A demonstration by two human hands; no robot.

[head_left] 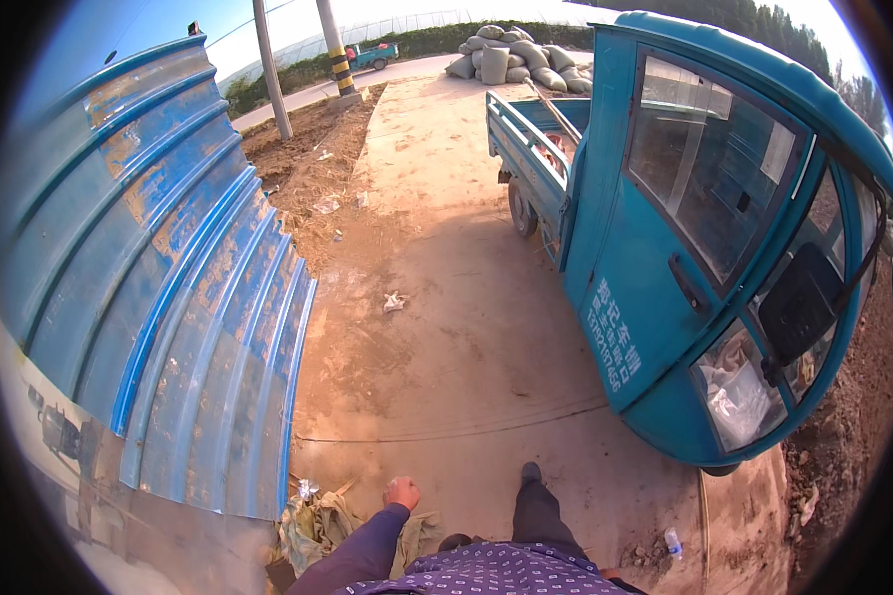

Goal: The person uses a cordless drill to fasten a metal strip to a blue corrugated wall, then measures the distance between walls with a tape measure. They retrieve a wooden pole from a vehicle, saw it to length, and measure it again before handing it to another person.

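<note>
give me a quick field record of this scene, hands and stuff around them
place: outdoors, concrete path beside bare soil
left hand: fist closed, above crumpled sacks; grip unclear
right hand: not in view
left side: blue corrugated metal sheet
right side: teal three-wheeled cargo vehicle
far end: pile of filled sacks
ground: plastic bottle

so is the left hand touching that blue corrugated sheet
Apart. The head view shows the left hand, closed in a fist, with bare concrete ground between it and the lower edge of the blue corrugated sheet.
</note>
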